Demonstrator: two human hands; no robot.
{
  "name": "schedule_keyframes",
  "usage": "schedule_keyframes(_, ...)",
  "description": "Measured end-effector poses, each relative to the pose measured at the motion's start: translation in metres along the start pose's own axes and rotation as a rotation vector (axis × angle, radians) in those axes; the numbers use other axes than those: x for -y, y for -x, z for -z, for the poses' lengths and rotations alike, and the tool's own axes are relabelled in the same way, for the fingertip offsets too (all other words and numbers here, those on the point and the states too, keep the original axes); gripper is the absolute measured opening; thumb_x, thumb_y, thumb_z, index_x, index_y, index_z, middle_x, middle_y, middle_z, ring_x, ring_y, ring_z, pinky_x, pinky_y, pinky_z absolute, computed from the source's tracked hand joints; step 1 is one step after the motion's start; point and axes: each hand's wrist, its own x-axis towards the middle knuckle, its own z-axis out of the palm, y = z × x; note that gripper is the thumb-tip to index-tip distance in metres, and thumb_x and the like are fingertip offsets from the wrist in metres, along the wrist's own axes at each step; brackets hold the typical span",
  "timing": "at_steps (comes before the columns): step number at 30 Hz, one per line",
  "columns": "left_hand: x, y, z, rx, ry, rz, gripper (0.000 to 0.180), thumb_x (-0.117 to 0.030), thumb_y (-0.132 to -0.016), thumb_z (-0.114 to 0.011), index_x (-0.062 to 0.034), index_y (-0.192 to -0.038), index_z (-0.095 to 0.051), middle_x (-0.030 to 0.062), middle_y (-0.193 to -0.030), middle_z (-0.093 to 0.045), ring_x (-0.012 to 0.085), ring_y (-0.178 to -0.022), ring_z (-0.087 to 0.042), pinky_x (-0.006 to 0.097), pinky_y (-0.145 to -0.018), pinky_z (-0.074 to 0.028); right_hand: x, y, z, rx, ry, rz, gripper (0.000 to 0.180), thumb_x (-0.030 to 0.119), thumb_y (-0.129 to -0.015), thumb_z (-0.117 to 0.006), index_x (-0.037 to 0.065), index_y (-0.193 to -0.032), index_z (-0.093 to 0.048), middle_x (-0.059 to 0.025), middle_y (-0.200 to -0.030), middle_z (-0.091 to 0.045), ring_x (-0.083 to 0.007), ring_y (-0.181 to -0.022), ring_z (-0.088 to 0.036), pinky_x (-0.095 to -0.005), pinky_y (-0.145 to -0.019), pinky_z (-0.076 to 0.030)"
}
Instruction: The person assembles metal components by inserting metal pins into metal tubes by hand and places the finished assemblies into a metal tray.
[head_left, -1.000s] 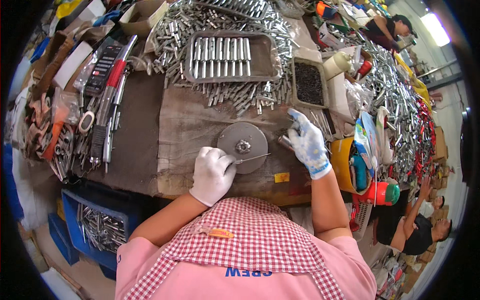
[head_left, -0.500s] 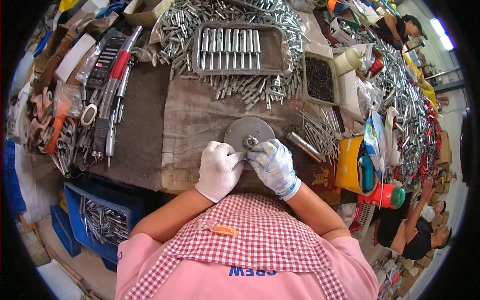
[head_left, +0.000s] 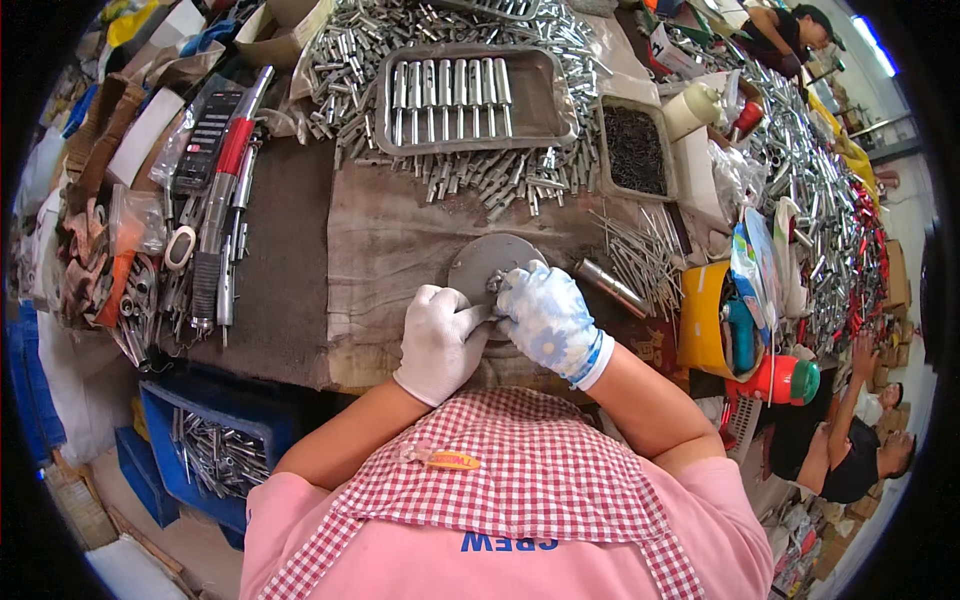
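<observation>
A round grey metal disc [head_left: 484, 254] lies on the brown cloth in front of me, with small shiny metal pieces [head_left: 495, 282] near its middle. Over its lower left edge my left hand [head_left: 438, 342], in a white glove, is closed in a pinch. What its thumb and finger hold is mostly hidden, though a thin dark bit shows. My right hand [head_left: 552, 318], in a blue and white patterned glove, covers the disc's right side. Its fingers are bent together at the small pieces and close to the left fingertips; their contents are hidden.
Beyond the disc, a metal tray [head_left: 540, 110] holds a row of steel rods, amid heaped metal tubes [head_left: 350, 70]. To its right stand a tub of dark screws [head_left: 635, 150], thin rods [head_left: 640, 262] and a steel cylinder [head_left: 610, 288]. A blue crate [head_left: 270, 425] sits lower left.
My right hand has shifted slightly up over the disc and turned, showing more of its back. My left hand stays pinched in nearly the same place.
</observation>
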Motion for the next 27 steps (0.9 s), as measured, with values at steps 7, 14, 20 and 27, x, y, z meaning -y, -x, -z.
schedule_keyframes(7, -0.003, -0.003, 0.003, 0.01, 0.014, 0.007, 0.016, -0.005, -0.062, -0.07, -0.0077, -0.078, -0.07, 0.0056, -0.074, -0.055, 0.0256, -0.075, -0.051, 0.036, -0.066, -0.044, 0.005, 0.028, -0.009, -0.26, -0.015, 0.121, 0.031, 0.02, -0.068, -0.069, 0.01, -0.097, -0.066, -0.0066, -0.098, -0.058, -0.0274, -0.089, -0.054, -0.0388, -0.074, -0.043)
schedule_keyframes(14, 0.001, 0.001, 0.002, 0.019, -0.012, 0.024, 0.014, -0.007, -0.063, -0.07, -0.0067, -0.078, -0.069, 0.0062, -0.073, -0.055, 0.0255, -0.076, -0.052, 0.036, -0.066, -0.045, 0.01, 0.026, -0.008, -0.366, -0.04, 0.059, 0.025, 0.017, -0.07, -0.066, 0.009, -0.094, -0.065, -0.0041, -0.1, -0.057, -0.0246, -0.088, -0.053, -0.0386, -0.077, -0.042)
schedule_keyframes(20, -0.002, -0.002, -0.001, -0.009, -0.013, -0.012, 0.014, -0.007, -0.063, -0.071, -0.006, -0.077, -0.068, 0.0065, -0.074, -0.056, 0.026, -0.076, -0.052, 0.036, -0.067, -0.045, 0.014, 0.032, -0.028, -0.364, 0.018, 0.077, 0.032, 0.017, -0.065, -0.068, 0.006, -0.094, -0.066, -0.006, -0.105, -0.056, -0.0261, -0.096, -0.052, -0.0393, -0.081, -0.042)
schedule_keyframes(27, -0.001, 0.0, -0.002, 0.0, 0.005, 0.004, 0.014, -0.006, -0.064, -0.071, -0.0062, -0.078, -0.068, 0.0065, -0.075, -0.056, 0.0254, -0.076, -0.052, 0.036, -0.068, -0.045, 0.002, 0.041, 0.001, -0.512, -0.114, -0.043, 0.042, 0.015, -0.066, -0.068, 0.006, -0.106, -0.062, -0.0101, -0.111, -0.056, -0.0293, -0.104, -0.051, -0.0435, -0.09, -0.04)
